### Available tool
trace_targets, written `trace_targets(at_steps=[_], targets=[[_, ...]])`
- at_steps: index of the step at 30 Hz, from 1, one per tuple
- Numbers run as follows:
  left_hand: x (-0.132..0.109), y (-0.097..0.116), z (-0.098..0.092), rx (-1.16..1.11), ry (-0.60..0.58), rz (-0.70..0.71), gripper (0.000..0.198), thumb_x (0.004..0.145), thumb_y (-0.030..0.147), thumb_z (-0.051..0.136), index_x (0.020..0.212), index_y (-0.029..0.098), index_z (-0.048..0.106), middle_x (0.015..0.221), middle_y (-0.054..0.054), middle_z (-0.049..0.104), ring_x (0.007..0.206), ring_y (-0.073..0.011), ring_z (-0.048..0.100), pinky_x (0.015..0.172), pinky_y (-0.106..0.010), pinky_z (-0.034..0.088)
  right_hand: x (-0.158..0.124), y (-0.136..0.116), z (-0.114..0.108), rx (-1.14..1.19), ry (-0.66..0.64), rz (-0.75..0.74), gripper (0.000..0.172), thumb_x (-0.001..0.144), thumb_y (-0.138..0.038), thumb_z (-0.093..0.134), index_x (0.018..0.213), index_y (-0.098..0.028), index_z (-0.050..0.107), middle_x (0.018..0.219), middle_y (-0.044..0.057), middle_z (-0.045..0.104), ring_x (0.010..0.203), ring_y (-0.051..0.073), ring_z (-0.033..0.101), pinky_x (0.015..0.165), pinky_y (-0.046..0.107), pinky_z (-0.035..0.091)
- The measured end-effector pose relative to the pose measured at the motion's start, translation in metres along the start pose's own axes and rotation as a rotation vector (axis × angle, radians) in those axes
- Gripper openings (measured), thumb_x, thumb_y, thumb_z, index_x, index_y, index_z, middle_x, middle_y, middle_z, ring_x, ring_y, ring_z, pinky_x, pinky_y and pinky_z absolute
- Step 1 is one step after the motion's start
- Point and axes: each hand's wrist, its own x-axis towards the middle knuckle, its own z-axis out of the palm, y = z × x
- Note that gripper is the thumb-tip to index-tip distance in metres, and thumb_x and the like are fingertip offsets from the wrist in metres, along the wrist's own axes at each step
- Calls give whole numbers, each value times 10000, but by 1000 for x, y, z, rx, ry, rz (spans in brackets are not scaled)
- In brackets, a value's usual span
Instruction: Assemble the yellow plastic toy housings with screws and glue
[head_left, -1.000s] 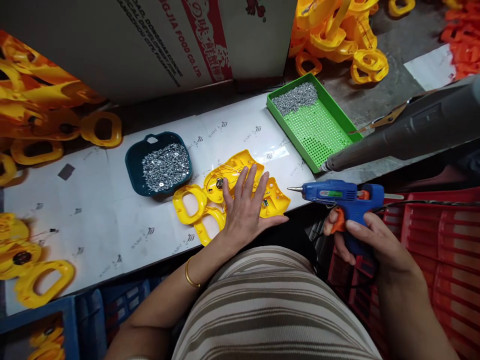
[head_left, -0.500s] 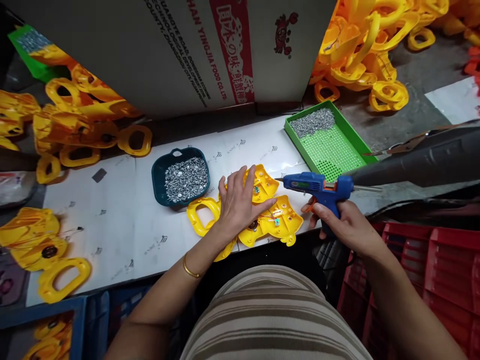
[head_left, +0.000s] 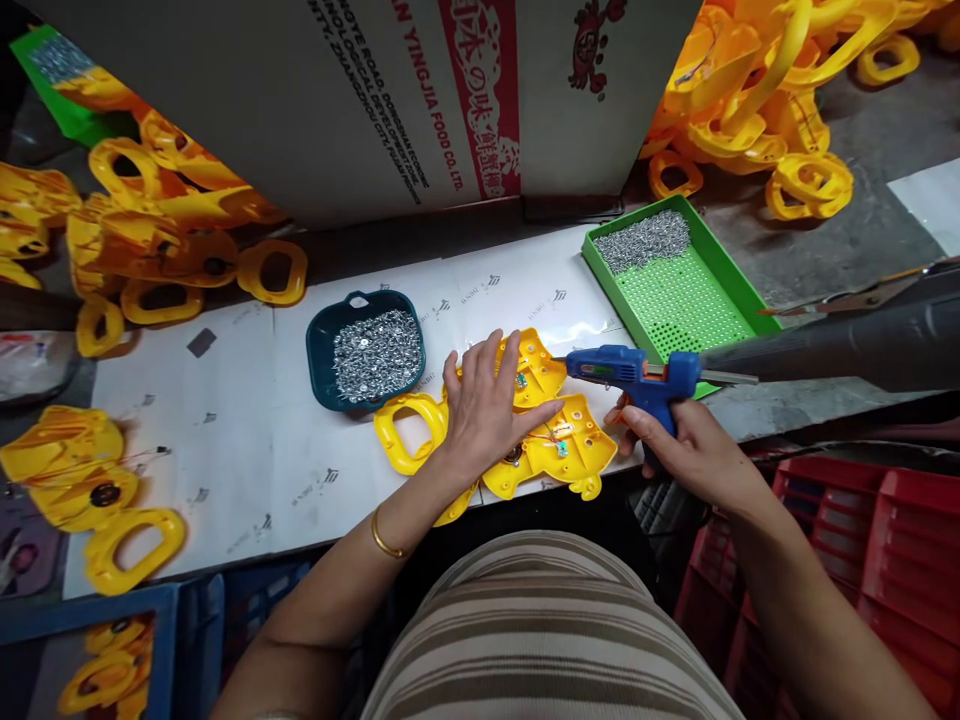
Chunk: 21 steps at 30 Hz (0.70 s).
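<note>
My right hand [head_left: 686,440] is wrapped around the handle of a blue hot glue gun [head_left: 619,365], its fingers at the orange trigger. The gun's nozzle points left, at the edge of the upper yellow plastic shell [head_left: 541,362]. Flat across the yellow parts lies my left hand [head_left: 484,400], fingers stretched out and thumb apart. Below its thumb, a second yellow shell [head_left: 577,440] shows its inside, with a small green circuit board [head_left: 562,449], thin wires and a dark round part partly under the hand. A yellow ring-shaped handle piece [head_left: 386,430] sits left of the hand.
A dark teal basin [head_left: 319,370] of small metal screws stands left of the hands. A green perforated tray [head_left: 701,300] with more screws is at the right. Yellow parts [head_left: 105,490] lie at far left; a large carton [head_left: 555,120] stands behind. Red crates [head_left: 900,540] are low right.
The view has shifted slightly, so the table things sit a little differently. The glue gun's nozzle is now closer to the upper yellow shell's edge. My left hand stays on the parts.
</note>
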Motion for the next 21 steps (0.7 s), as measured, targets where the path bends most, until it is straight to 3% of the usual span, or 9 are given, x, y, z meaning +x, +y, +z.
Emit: trace_targets(at_steps=[7,13,21], targets=[[0,0,-1,19,-14,0,891,786,711,537,1449,143,358,1456,-206,416,1290,-376,391,1102,-564,207,-2,-7,0,-141,16,16,508,858,-664,428,812,-191,607,636,76,674,534,189,609,496,309,466],[0,0,1,20,6,8,890,784,722,530,1442,145,366,1456,-201,418,1278,-368,401,1090,-565,227,-3,-19,-1,-282,42,25,516,856,-650,391,602,-215,504,547,63,606,497,169,531,497,311,387],[-1,0,2,24,35,20,886,783,725,528,1437,148,375,1443,-202,431,1266,-366,409,1082,-564,229,-2,-18,-2,-331,67,-13,472,852,-619,392,636,-214,501,542,47,562,494,159,476,483,302,324]])
